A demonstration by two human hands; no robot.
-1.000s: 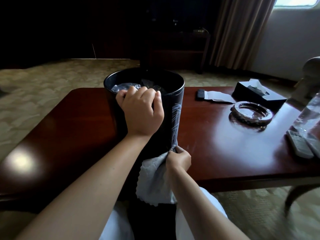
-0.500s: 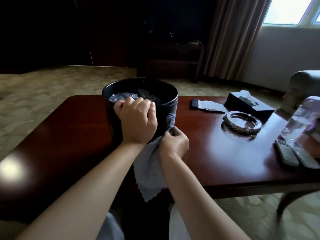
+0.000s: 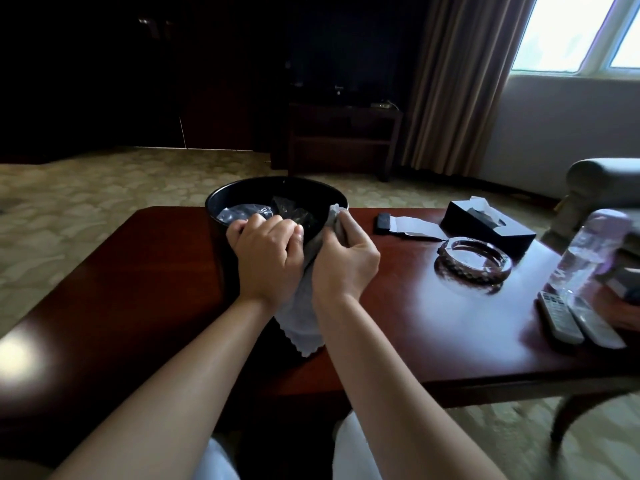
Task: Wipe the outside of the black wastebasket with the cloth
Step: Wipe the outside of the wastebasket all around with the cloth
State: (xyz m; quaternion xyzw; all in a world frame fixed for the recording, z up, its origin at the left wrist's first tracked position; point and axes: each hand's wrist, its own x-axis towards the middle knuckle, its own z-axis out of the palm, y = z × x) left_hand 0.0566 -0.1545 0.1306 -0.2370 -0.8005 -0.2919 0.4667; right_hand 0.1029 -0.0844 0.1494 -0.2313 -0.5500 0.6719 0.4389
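Wastebasket (image 3: 221, 216) stands on the dark wooden table (image 3: 415, 323), at its near edge, and every place below is told from it. On its near rim the left hand (image 3: 268, 258) curls over and grips. Just right of that, the right hand (image 3: 343, 261) pinches the cloth (image 3: 301, 317) against the upper right wall; the cloth's tail hangs down the near side. Likely risks: a hard stroke could tip the wastebasket toward the person if the rim hold slackens, and a wide sweep rightward might reach the glass ashtray (image 3: 472, 259) near that side.
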